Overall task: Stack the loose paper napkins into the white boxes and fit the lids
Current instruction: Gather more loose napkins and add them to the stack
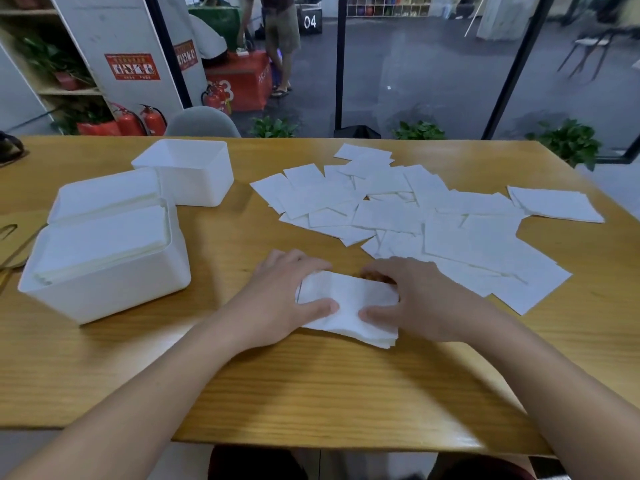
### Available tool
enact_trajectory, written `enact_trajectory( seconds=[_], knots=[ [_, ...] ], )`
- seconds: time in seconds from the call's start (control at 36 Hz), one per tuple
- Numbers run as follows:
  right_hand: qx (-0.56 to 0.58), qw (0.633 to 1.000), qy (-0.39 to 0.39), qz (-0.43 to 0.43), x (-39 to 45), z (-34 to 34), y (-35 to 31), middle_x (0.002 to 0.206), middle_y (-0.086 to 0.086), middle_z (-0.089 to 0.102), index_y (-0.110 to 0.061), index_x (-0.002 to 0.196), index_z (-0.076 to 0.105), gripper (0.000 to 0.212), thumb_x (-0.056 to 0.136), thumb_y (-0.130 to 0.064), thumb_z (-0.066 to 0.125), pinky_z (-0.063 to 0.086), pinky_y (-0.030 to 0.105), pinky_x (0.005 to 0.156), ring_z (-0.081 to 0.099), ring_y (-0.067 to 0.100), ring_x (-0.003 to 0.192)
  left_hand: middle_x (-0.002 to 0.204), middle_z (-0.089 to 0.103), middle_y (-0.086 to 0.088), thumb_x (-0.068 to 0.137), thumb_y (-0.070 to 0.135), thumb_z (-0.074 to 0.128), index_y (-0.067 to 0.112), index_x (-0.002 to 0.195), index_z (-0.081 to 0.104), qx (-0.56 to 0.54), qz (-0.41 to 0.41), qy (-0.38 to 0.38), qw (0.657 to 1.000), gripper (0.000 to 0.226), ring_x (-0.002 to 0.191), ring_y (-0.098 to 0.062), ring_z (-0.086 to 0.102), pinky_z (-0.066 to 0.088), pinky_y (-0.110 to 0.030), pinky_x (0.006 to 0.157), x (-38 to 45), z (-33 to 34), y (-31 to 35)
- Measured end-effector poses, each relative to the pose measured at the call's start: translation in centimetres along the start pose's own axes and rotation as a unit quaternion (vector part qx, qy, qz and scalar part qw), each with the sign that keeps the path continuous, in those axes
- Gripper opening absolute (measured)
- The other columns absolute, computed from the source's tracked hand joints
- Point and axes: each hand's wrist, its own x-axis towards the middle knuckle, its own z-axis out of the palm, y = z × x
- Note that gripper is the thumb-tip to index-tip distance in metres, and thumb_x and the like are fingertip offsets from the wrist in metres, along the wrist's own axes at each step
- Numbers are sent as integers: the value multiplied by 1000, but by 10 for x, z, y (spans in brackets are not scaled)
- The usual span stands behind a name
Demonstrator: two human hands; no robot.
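A small stack of white napkins (349, 306) lies on the wooden table (311, 386) in front of me. My left hand (277, 296) grips its left end, thumb on top and fingers curled over the far edge. My right hand (412, 299) grips the right end the same way. Several loose napkins (398, 209) are scattered behind it, with a neater pile (557, 204) at the far right. At the left stands a white box (110, 271) filled with napkins. A second filled box (104, 192) sits behind it, and an empty white box (187, 171) stands farther back.
Brown wooden lids (14, 237) lie at the table's left edge. A grey chair back (202, 122) stands beyond the far edge, with potted plants and fire extinguishers on the floor. A person stands in the background.
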Motion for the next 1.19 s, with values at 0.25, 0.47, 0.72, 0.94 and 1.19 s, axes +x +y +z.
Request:
enact_trajectory(
  seconds=[0.25, 0.47, 0.72, 0.94, 1.19],
  knots=[
    [193, 979, 49, -38, -8, 0, -7, 74, -12, 60, -23, 92, 69, 17, 88, -29, 84, 41, 33, 63, 54, 9, 64, 142, 61, 28, 82, 52, 92, 72, 157, 24, -255, -12, 106, 961, 103, 124, 0, 65, 53, -27, 97, -12, 9, 4],
    [510, 847, 135, -65, -16, 18, -23, 108, 5, 78, -22, 115, 76, 27, 91, -14, 82, 60, 34, 83, 74, 18, 101, 120, 76, -4, 92, 27, 87, 56, 157, 45, -449, 2, 226, 865, 82, 112, -26, 76, 60, -47, 97, -22, 18, 27],
    [467, 862, 197, -14, -18, 43, -27, 116, -15, 73, -41, 122, 68, 49, 78, -23, 74, 54, 16, 79, 72, 8, 101, 123, 69, 12, 87, 8, 78, 63, 163, 20, -416, -16, 244, 876, 110, 105, -18, 73, 60, -24, 83, -29, 39, 42],
    [460, 865, 200, -13, -15, 47, -32, 117, -22, 69, -46, 127, 65, 55, 75, -31, 73, 53, 14, 78, 70, 3, 100, 127, 65, 13, 82, 16, 73, 69, 157, 26, -415, -45, 259, 871, 104, 107, -12, 72, 61, -21, 81, -29, 39, 42],
    [460, 870, 178, -12, -6, 44, -32, 118, -21, 68, -46, 124, 67, 50, 77, -32, 75, 60, 41, 91, 72, 19, 102, 106, 71, 20, 93, -1, 64, 67, 151, 39, -438, -63, 253, 860, 93, 96, -15, 73, 61, -24, 87, -29, 37, 30]
  ],
)
